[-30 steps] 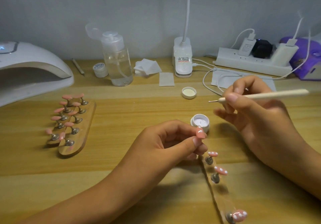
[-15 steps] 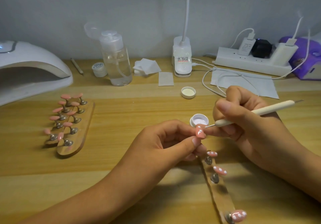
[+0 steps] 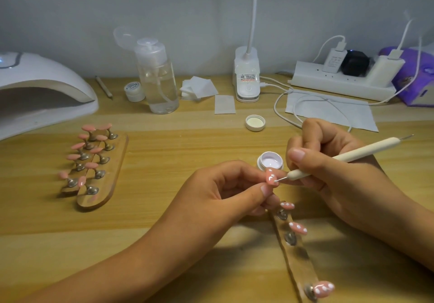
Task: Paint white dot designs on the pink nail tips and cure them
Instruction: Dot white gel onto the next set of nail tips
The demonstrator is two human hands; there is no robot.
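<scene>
Head camera, centre of the frame: the left hand [image 3: 225,192] pinches a glossy pink nail tip [image 3: 271,177] between thumb and curled fingers, its curved face turned up and carrying several small white dots. The right hand [image 3: 328,168] grips a slim cream dotting tool [image 3: 347,157] like a pen, thumb and fingers wrapped round the smooth shaft. The tool's fine metal point touches the tip's lower right edge.

Just behind the held tip sits a small round pot of white gel [image 3: 270,160], open. Its round lid [image 3: 255,122] lies apart, higher in the frame, inside up.

At lower right a narrow wooden strip [image 3: 296,255] with metal studs carries three more pink tips [image 3: 298,228], each dotted white. At left centre two round-ended wooden holders [image 3: 105,180] lie side by side, bearing plain pink tips on metal stems. A smooth white arched curing lamp [image 3: 42,91] stands at upper left on the wood-grain table [image 3: 176,143].
</scene>
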